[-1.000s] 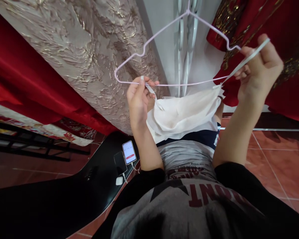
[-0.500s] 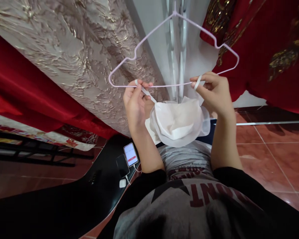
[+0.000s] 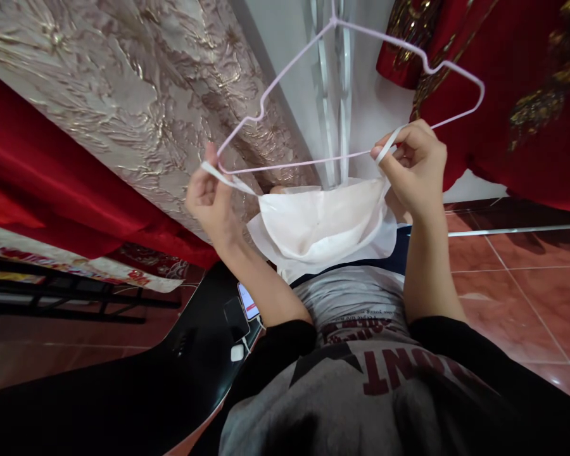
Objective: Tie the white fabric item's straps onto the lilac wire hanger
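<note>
A pink clothes hanger (image 3: 292, 166) is held up in front of me, its hook end pointing away and its lower bar tilted up to the right. Below the bar hangs a white garment (image 3: 320, 221) with a sheer outer layer and thin straps. My left hand (image 3: 213, 206), at the hanger's left corner, has closed fingers with the left strap (image 3: 240, 183) drawn over them. Thumb and fingers of my right hand (image 3: 415, 164) pinch the right strap (image 3: 389, 145) against the lower bar, short of the right corner. The garment's lower part lies over my lap.
On the left a black table (image 3: 123, 386) carries a lit phone (image 3: 247, 300), a dark phone (image 3: 236, 318) and a small white case (image 3: 237, 353) with cables. Beige textured fabric (image 3: 171, 95) and red gold-trimmed cloth (image 3: 475, 120) hang either side of metal rails (image 3: 344, 95).
My left hand has moved left along the bar to the hanger's corner, pulling the left strap outward. The garment is stretched wider. The hanger's right end has risen and shifted right.
</note>
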`<state>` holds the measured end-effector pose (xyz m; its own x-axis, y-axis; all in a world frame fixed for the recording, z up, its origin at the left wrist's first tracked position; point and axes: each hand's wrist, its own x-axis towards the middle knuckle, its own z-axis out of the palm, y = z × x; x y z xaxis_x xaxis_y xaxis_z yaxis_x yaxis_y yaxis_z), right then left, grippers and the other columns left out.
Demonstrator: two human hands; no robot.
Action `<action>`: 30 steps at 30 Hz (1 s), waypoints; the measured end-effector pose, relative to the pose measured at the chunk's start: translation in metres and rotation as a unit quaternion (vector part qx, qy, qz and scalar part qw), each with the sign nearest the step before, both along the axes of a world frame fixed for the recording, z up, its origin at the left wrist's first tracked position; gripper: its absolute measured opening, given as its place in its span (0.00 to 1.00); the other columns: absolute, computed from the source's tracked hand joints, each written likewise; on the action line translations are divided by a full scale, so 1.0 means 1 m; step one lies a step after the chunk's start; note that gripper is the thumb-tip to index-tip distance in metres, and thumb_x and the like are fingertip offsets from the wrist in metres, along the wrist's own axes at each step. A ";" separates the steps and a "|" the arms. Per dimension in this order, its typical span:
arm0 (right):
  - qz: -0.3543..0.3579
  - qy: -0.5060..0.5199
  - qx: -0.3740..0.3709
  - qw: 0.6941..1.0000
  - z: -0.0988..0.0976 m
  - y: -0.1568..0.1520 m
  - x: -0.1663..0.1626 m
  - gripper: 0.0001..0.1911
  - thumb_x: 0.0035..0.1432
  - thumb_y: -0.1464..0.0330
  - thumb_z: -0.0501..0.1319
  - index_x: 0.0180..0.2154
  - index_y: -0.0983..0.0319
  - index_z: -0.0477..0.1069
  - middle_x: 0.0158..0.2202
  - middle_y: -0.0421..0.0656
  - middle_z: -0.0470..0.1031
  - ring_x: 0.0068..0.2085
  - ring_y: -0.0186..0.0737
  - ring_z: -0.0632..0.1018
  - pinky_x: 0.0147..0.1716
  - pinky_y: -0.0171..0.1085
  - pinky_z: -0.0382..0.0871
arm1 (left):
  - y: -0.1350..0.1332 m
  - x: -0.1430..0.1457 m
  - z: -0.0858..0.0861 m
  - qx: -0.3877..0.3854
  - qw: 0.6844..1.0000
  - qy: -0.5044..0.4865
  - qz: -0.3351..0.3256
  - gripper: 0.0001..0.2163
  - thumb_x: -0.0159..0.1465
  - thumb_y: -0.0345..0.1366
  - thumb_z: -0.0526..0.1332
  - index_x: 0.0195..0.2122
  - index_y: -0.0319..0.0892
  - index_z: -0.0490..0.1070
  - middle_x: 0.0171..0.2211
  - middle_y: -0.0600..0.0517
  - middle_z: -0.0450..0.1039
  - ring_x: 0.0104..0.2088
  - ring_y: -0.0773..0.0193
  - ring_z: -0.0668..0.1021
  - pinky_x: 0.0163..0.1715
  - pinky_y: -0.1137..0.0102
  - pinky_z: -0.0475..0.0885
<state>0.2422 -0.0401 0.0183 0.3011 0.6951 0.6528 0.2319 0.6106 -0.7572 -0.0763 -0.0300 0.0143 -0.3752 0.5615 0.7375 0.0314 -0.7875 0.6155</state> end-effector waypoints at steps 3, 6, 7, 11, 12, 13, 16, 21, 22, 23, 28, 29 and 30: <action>0.004 -0.007 -0.004 1.000 0.001 0.000 0.000 0.16 0.52 0.56 0.79 0.31 0.57 0.76 0.38 0.40 0.73 0.41 0.40 0.79 0.38 0.42 0.78 | 0.005 0.013 0.024 -0.015 0.998 0.032 -0.052 0.10 0.70 0.27 0.73 0.48 0.50 0.85 0.49 0.59 0.85 0.56 0.55 0.83 0.68 0.52 0.71; 0.009 -0.034 -0.006 0.999 0.002 0.000 0.001 0.16 0.52 0.54 0.78 0.32 0.55 0.78 0.39 0.41 0.74 0.38 0.38 0.78 0.37 0.43 0.79 | 0.008 0.018 0.051 -0.062 0.991 0.098 -0.060 0.08 0.73 0.26 0.69 0.46 0.47 0.84 0.38 0.58 0.84 0.44 0.61 0.82 0.61 0.58 0.76; 0.011 -0.041 -0.009 0.999 0.002 0.000 0.002 0.16 0.52 0.53 0.78 0.33 0.54 0.79 0.39 0.41 0.75 0.37 0.37 0.77 0.37 0.43 0.79 | 0.009 0.019 0.059 -0.080 0.985 0.133 -0.069 0.08 0.74 0.25 0.67 0.45 0.46 0.84 0.36 0.58 0.83 0.42 0.62 0.81 0.58 0.61 0.77; 0.012 -0.046 -0.018 0.999 0.000 0.000 0.002 0.16 0.51 0.53 0.79 0.33 0.54 0.79 0.40 0.42 0.76 0.36 0.38 0.77 0.38 0.45 0.79 | 0.022 0.028 0.082 -0.108 0.965 0.222 -0.085 0.12 0.74 0.19 0.63 0.37 0.41 0.81 0.31 0.56 0.78 0.35 0.65 0.76 0.40 0.72 0.76; 0.014 -0.041 -0.018 0.999 0.000 0.001 0.001 0.17 0.50 0.54 0.79 0.33 0.54 0.78 0.40 0.42 0.75 0.36 0.38 0.77 0.38 0.45 0.79 | 0.027 0.031 0.085 -0.113 0.965 0.226 -0.074 0.14 0.73 0.17 0.62 0.33 0.40 0.79 0.28 0.55 0.76 0.32 0.66 0.74 0.36 0.73 0.73; 0.016 -0.034 -0.018 0.999 -0.001 0.002 0.001 0.17 0.50 0.54 0.79 0.32 0.55 0.78 0.39 0.41 0.75 0.37 0.38 0.77 0.38 0.45 0.79 | 0.031 0.035 0.086 -0.125 0.963 0.229 -0.061 0.17 0.73 0.16 0.60 0.30 0.39 0.77 0.26 0.55 0.74 0.29 0.66 0.73 0.33 0.72 0.71; 0.026 -0.021 -0.023 0.999 -0.001 0.003 0.003 0.17 0.49 0.56 0.80 0.31 0.57 0.77 0.38 0.41 0.75 0.37 0.38 0.78 0.39 0.44 0.79 | 0.039 0.037 0.081 -0.186 0.958 0.217 -0.037 0.20 0.76 0.19 0.59 0.25 0.39 0.74 0.21 0.55 0.70 0.26 0.65 0.72 0.30 0.69 0.68; 0.026 -0.044 -0.013 0.999 -0.003 0.003 0.003 0.19 0.49 0.51 0.79 0.32 0.55 0.78 0.39 0.40 0.76 0.33 0.34 0.75 0.36 0.42 0.79 | 0.028 0.037 0.038 -0.228 0.971 -0.017 -0.066 0.19 0.81 0.36 0.59 0.29 0.45 0.71 0.24 0.55 0.72 0.29 0.65 0.75 0.38 0.66 0.74; 0.025 -0.049 -0.011 0.998 -0.003 0.002 0.001 0.19 0.50 0.50 0.78 0.32 0.55 0.79 0.39 0.40 0.76 0.31 0.33 0.74 0.35 0.41 0.79 | 0.027 0.041 0.026 -0.205 0.971 -0.083 -0.091 0.16 0.82 0.37 0.58 0.33 0.45 0.71 0.28 0.55 0.75 0.33 0.66 0.78 0.43 0.67 0.76; 0.024 -0.056 -0.010 0.998 -0.003 0.001 -0.001 0.18 0.51 0.50 0.78 0.33 0.55 0.79 0.39 0.40 0.76 0.30 0.32 0.73 0.35 0.41 0.79 | 0.026 0.047 0.015 -0.204 0.962 -0.144 -0.112 0.15 0.82 0.38 0.57 0.34 0.45 0.70 0.31 0.55 0.78 0.37 0.68 0.80 0.45 0.68 0.76; 0.025 -0.078 -0.018 0.996 -0.006 0.001 -0.003 0.18 0.56 0.49 0.74 0.40 0.52 0.81 0.44 0.42 0.79 0.36 0.38 0.78 0.39 0.45 0.79 | 0.037 0.075 -0.017 -0.198 0.965 -0.123 -0.119 0.21 0.73 0.60 0.63 0.37 0.47 0.69 0.39 0.49 0.82 0.47 0.59 0.85 0.47 0.67 0.78; 0.009 -0.059 -0.004 0.998 -0.008 0.004 0.003 0.17 0.58 0.48 0.73 0.41 0.52 0.80 0.44 0.43 0.79 0.40 0.42 0.79 0.40 0.47 0.79 | 0.039 0.076 -0.017 -0.186 0.971 -0.105 -0.105 0.22 0.70 0.63 0.64 0.38 0.47 0.69 0.38 0.49 0.82 0.47 0.58 0.85 0.46 0.67 0.78; -0.018 -0.028 0.021 0.999 -0.011 0.007 0.011 0.16 0.60 0.49 0.72 0.42 0.51 0.79 0.45 0.44 0.79 0.43 0.45 0.80 0.41 0.49 0.79 | 0.040 0.076 -0.017 -0.176 0.975 -0.094 -0.097 0.23 0.69 0.64 0.65 0.38 0.47 0.69 0.37 0.50 0.81 0.47 0.57 0.86 0.45 0.67 0.78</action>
